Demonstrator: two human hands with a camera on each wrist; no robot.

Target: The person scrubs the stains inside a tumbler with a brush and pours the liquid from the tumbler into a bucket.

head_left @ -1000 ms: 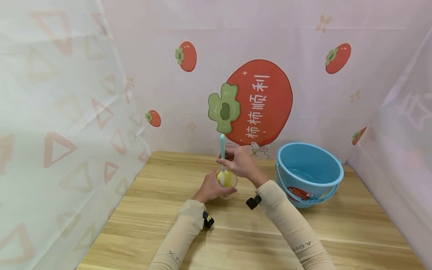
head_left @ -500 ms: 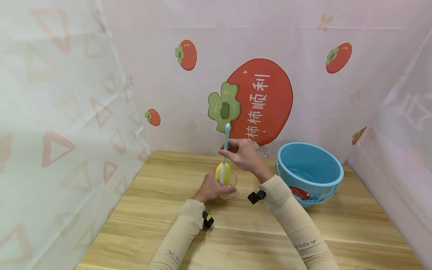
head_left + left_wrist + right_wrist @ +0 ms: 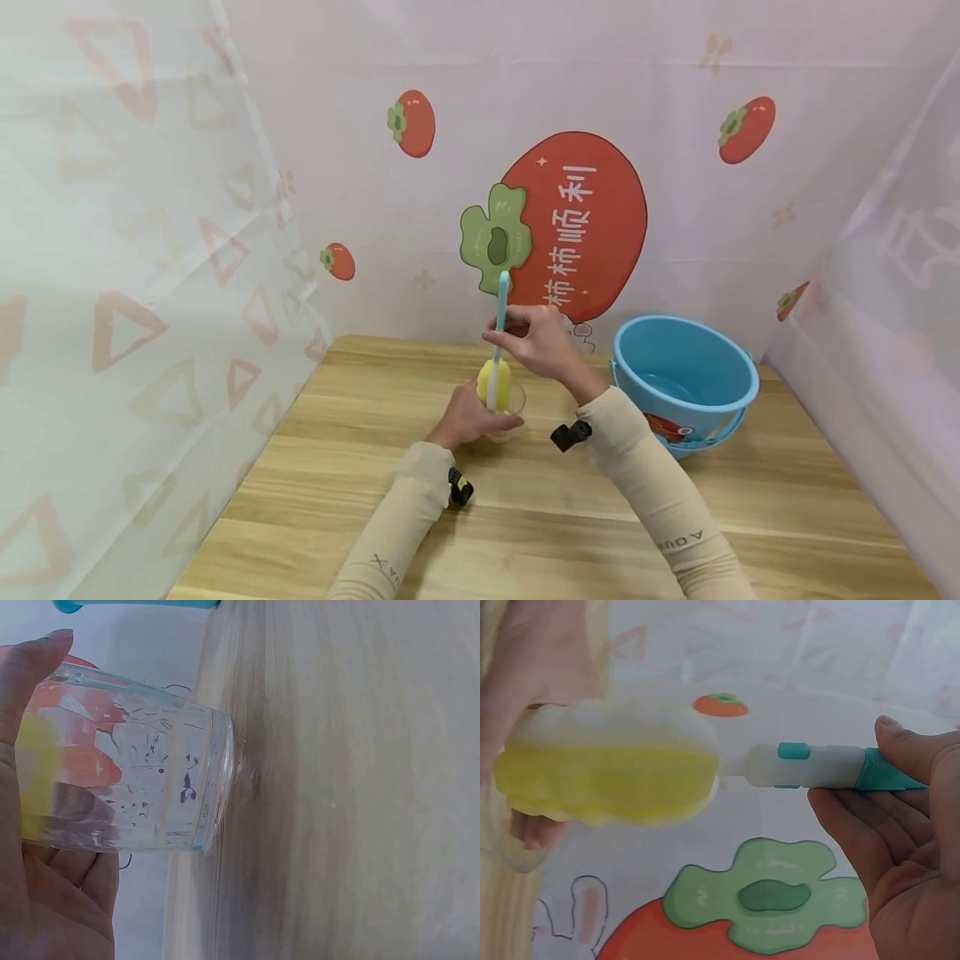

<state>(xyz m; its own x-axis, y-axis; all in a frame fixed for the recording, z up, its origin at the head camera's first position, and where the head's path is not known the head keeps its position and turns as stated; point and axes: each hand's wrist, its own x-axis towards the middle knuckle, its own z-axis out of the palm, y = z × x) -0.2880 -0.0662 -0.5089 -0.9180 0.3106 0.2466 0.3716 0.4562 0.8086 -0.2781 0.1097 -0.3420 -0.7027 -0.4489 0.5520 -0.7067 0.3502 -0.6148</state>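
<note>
My left hand (image 3: 470,417) grips a clear faceted glass (image 3: 142,765) standing upright, with the thumb on one side and curled fingers on the other. Drops cling to its wall. My right hand (image 3: 536,340) pinches the teal and white handle (image 3: 832,766) of a sponge bottle brush between thumb and fingers. The yellow and white sponge head (image 3: 607,761) points down into the mouth of the glass; much of it shows above the rim. In the left wrist view, the yellow sponge tip (image 3: 37,772) shows through the glass near its top.
A blue bucket (image 3: 686,362) with its handle hanging at the front stands to the right on the wooden table (image 3: 525,533). Behind the table hangs a printed cloth (image 3: 360,167) with persimmons, and pale cloths enclose both sides.
The right hand has lifted the brush, so more of the sponge head shows above the glass than a second ago. Over the last half second it stays nearly level. The left hand keeps its place.
</note>
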